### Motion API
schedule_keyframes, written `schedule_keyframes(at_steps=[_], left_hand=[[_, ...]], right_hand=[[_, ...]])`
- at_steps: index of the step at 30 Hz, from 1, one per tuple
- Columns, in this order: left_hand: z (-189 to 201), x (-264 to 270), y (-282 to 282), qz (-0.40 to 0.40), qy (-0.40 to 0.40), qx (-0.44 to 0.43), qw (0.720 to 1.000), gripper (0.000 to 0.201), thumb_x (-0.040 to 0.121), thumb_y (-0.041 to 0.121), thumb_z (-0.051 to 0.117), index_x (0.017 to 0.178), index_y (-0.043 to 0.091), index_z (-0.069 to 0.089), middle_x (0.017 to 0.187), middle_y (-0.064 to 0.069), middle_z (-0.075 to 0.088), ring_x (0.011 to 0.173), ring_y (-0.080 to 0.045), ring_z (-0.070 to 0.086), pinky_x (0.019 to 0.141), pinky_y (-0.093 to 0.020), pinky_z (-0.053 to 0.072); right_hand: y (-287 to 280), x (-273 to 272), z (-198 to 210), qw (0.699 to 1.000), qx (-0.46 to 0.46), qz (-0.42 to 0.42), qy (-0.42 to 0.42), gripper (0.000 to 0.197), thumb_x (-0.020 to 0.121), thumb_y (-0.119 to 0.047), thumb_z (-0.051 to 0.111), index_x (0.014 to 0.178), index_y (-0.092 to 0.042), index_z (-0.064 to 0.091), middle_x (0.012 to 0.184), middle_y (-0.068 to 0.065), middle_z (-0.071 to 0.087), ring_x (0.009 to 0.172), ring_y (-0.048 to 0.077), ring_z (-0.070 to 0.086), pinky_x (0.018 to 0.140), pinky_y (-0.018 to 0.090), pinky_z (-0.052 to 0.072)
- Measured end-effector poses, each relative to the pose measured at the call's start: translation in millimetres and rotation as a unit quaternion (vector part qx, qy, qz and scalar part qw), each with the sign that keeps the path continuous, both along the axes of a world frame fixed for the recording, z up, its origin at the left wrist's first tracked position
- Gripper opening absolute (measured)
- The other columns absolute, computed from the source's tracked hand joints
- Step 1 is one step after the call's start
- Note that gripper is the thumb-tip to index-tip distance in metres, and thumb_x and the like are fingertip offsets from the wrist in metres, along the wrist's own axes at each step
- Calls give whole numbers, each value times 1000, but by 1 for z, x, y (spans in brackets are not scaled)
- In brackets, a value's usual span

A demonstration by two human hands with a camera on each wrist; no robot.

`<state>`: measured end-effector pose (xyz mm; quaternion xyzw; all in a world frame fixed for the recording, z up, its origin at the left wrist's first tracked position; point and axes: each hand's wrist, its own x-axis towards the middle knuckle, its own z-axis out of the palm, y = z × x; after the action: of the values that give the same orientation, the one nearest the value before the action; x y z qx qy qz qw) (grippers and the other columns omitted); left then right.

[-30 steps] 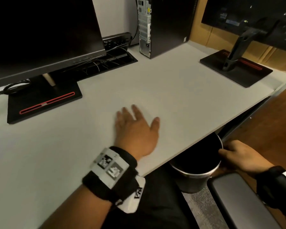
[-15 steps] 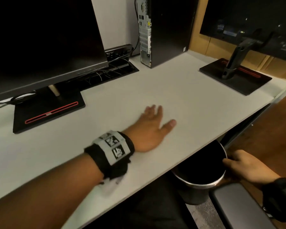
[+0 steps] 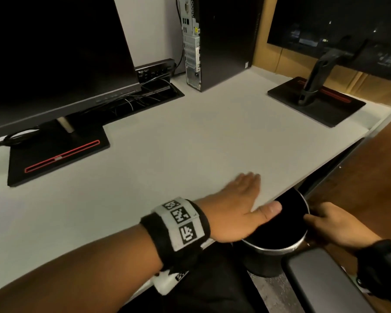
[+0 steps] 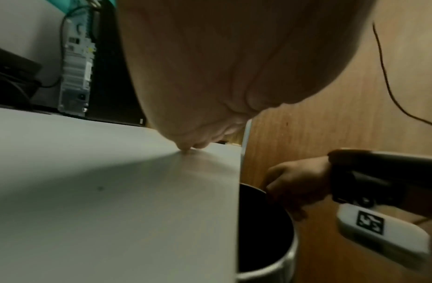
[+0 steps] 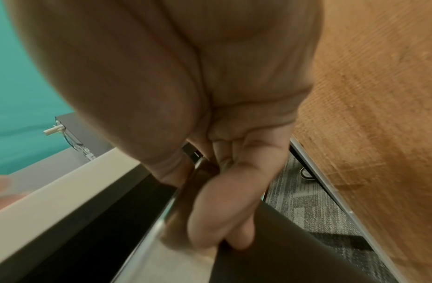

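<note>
Left hand (image 3: 237, 208): we rest it flat on the desk (image 3: 190, 143).
Right hand (image 3: 339, 224): we grip the waste bin (image 3: 264, 260) by its rim.

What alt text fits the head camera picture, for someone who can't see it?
A person's left hand lies flat at the front edge of a white desk, thumb over a metal bin that the right hand grips by its rim. Two dark monitors and a computer tower stand behind.

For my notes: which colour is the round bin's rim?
Silver, on the round metal bin; head view.
</note>
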<state>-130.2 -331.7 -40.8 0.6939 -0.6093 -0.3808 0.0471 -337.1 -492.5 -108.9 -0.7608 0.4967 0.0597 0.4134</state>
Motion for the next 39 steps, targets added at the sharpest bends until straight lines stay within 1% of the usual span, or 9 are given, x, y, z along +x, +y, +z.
schedule_keyframes(at_steps=[4,7,12,17,22,27,29,33,39], left_hand=[[-6,33,-9,103,-128,2,986,90,95,71,12,157,12,-17,163,-13,-23,151,-26,-21,123,-40,-8],[-14,16,-14,41,-192,50,979,94,93,76,10,156,12,-18,159,-19,-31,147,-35,-29,122,-47,-10],[-12,-52,-10,-22,-29,-60,998,81,100,64,17,157,20,-19,163,-8,-27,149,-23,-26,122,-39,-10],[-32,-55,-20,107,-134,-40,984,87,96,70,5,157,12,-17,159,-21,-29,146,-34,-32,121,-50,-13],[-25,-89,-8,49,71,-146,985,78,101,65,12,160,16,-6,167,-10,-11,151,-20,-20,123,-42,-9],[-18,-89,43,145,-19,-199,969,83,95,72,12,160,24,-8,165,-6,-22,147,-15,-31,122,-41,-13],[-21,-74,68,226,-129,-124,958,89,90,78,4,157,24,-20,160,-12,-33,145,-24,-37,122,-45,-12],[-27,-56,84,297,-188,48,935,100,83,84,-3,150,16,-33,152,-25,-41,139,-37,-42,120,-50,-15],[-32,-80,24,177,18,-165,970,93,91,76,14,158,19,-15,165,-9,-19,150,-18,-24,124,-42,-9]], right_hand=[[-2,-9,-4,1000,-14,-1,11,39,101,-13,56,62,-6,60,47,-1,55,38,10,48,45,24,41],[-3,-9,-4,1000,-8,-2,0,36,101,-12,54,70,1,68,52,4,65,41,11,56,44,22,44],[-8,-6,-5,999,-6,34,-15,37,100,-13,56,68,-1,71,59,10,70,47,17,62,50,30,49],[-4,-7,-2,999,-18,38,-28,40,100,-12,55,64,0,66,50,5,63,41,14,54,44,21,42],[-2,-4,8,996,8,64,-63,54,97,-2,56,45,-14,58,44,3,53,36,12,40,41,19,36],[-4,-8,2,997,-10,60,-48,36,100,-17,57,71,-1,71,62,15,71,50,26,64,48,35,49],[-2,-10,-2,998,-19,50,-44,34,99,-21,58,78,2,71,71,22,72,61,39,67,54,42,52],[3,-7,2,998,-13,48,-42,30,100,-17,57,80,-1,74,71,18,74,63,35,70,59,44,56],[4,-1,1,997,2,74,-34,33,100,-26,56,80,-9,76,77,17,75,72,41,72,71,58,59]])
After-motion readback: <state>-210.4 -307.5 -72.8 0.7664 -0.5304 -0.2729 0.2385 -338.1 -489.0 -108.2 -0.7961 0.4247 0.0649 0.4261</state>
